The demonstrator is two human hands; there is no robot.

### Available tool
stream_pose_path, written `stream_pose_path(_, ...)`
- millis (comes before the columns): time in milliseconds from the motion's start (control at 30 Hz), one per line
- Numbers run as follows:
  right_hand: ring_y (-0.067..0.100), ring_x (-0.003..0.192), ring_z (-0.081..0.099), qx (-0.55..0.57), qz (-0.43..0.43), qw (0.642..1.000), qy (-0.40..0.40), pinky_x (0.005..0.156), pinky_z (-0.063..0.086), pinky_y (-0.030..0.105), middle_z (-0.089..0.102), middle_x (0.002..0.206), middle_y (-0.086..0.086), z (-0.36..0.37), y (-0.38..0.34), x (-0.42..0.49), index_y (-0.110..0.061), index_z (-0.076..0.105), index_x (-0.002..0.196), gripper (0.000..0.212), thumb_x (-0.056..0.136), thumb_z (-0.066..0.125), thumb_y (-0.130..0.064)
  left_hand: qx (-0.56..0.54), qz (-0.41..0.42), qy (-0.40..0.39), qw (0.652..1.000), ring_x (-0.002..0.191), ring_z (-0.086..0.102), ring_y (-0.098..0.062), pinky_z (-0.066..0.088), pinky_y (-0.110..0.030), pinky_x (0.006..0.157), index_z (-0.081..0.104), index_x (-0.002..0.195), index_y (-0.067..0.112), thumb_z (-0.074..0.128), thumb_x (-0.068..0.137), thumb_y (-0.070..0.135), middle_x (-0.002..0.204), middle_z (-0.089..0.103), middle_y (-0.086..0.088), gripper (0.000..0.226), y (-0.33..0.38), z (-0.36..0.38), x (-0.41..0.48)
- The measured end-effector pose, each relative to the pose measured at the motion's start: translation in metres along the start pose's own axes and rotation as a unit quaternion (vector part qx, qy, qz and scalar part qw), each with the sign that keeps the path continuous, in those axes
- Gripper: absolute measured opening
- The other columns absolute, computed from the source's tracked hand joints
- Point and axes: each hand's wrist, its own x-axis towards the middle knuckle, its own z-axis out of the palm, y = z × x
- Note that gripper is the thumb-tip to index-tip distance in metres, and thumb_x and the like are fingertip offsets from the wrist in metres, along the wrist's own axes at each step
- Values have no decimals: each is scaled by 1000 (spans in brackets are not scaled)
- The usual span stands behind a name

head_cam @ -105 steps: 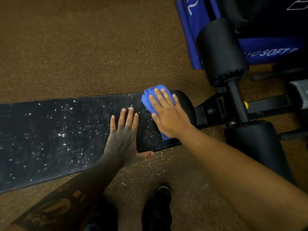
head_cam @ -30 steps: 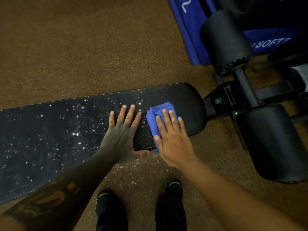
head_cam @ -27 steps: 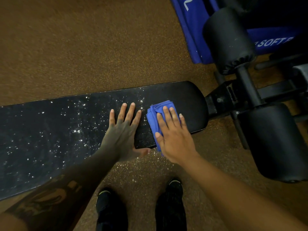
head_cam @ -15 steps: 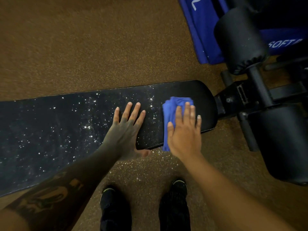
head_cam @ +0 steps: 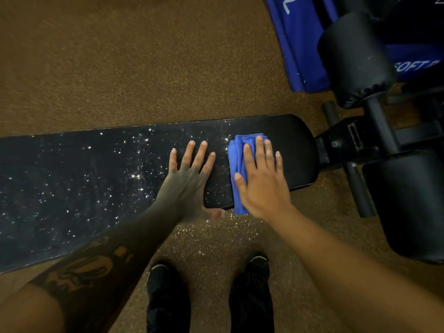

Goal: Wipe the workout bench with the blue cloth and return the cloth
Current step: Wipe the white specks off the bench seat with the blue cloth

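The black workout bench pad (head_cam: 96, 183) runs from the left edge to its rounded right end and is speckled with white flecks, except near that end. A folded blue cloth (head_cam: 236, 162) lies on the pad near the right end. My right hand (head_cam: 262, 181) presses flat on the cloth, fingers pointing away from me. My left hand (head_cam: 189, 179) rests flat on the pad just left of the cloth, fingers spread, holding nothing.
Two black foam rollers (head_cam: 355, 58) (head_cam: 413, 205) on the bench's metal frame (head_cam: 355, 140) stand to the right. A blue padded mat (head_cam: 298, 44) lies at the top right. My black shoes (head_cam: 168, 296) stand on the brown speckled floor (head_cam: 120, 56) below the bench.
My right hand has slid the cloth back and forth along the pad's right end, most recently toward that end. My left hand stays planted. The right end shows fewer flecks.
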Motion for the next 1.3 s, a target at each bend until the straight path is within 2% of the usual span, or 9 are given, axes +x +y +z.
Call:
stream_pose_path(200, 29, 151, -13, 0, -28, 1000, -4, 122, 4, 54, -9, 165, 12, 5, 3, 7, -14, -1, 157, 70, 101, 21, -50, -2, -2, 6, 1000, 150, -16, -37, -3, -65, 118, -10, 154, 12, 27, 56, 102, 163, -18, -16, 138, -2, 2, -1)
stream_pose_path(333, 32, 151, -11, 28, 74, 997, 9, 122, 4, 54, -7, 165, 16, 2, -2, 17, -11, 3, 157, 71, 101, 25, -48, 3, 0, 4, 1000, 150, -15, -38, 0, -66, 118, -10, 154, 12, 25, 56, 103, 164, -17, -16, 139, -4, 4, 0)
stream_pose_path(500, 28, 151, -13, 2, -46, 999, 1, 122, 2, 50, -9, 165, 12, 2, -1, 18, -15, 1, 157, 73, 100, 25, -52, 4, 5, 2, 1000, 150, -16, -37, 2, -66, 118, -10, 154, 10, 27, 56, 103, 163, -18, -16, 140, -5, 1, 0)
stream_pose_path(633, 31, 151, -11, 39, 72, 996, 21, 122, 3, 51, -8, 165, 15, -2, -4, 33, -11, 3, 157, 72, 101, 28, -49, 3, 2, 7, 1000, 150, -17, -37, 1, -64, 119, -11, 154, 10, 29, 54, 103, 163, -18, -16, 143, -7, -1, 0)
stream_pose_path(800, 27, 152, -11, -7, -73, 997, 6, 122, 3, 49, -7, 166, 11, -6, 5, 46, -15, 2, 157, 73, 100, 27, -54, 2, -9, -2, 1000, 150, -18, -37, 0, -64, 119, -11, 154, 9, 28, 50, 106, 163, -19, -16, 147, -11, -2, 1)
stream_pose_path(933, 32, 151, -9, 40, 76, 996, 26, 122, 4, 52, -5, 165, 17, -11, -3, 68, -10, 5, 157, 72, 100, 29, -49, -4, -23, -4, 1000, 150, -19, -37, -1, -65, 119, -11, 154, 8, 25, 46, 108, 163, -19, -16, 151, -12, -1, 0)
stream_pose_path(1067, 29, 152, -7, 2, -104, 995, 9, 122, 6, 51, -3, 165, 14, -12, -8, 74, -12, 6, 157, 71, 101, 28, -49, -7, -44, -10, 999, 149, -20, -37, 0, -66, 118, -11, 153, 6, 23, 44, 108, 163, -19, -16, 153, -10, -3, -2)
stream_pose_path(1200, 31, 151, -8, 40, 58, 997, 26, 122, 3, 51, -4, 165, 17, -14, -13, 86, -11, 6, 157, 70, 101, 27, -47, -11, -58, -18, 998, 149, -23, -37, 0, -66, 118, -13, 153, 5, 22, 43, 108, 162, -23, -16, 154, -10, -4, -3)
stream_pose_path(1300, 31, 152, -8, 13, -93, 995, 19, 122, 5, 52, -3, 165, 16, -8, -35, 82, -12, 6, 157, 70, 101, 27, -47, -8, -51, -20, 998, 149, -22, -37, 0, -65, 118, -14, 152, 4, 22, 44, 108, 162, -23, -16, 154, -11, -4, -5)
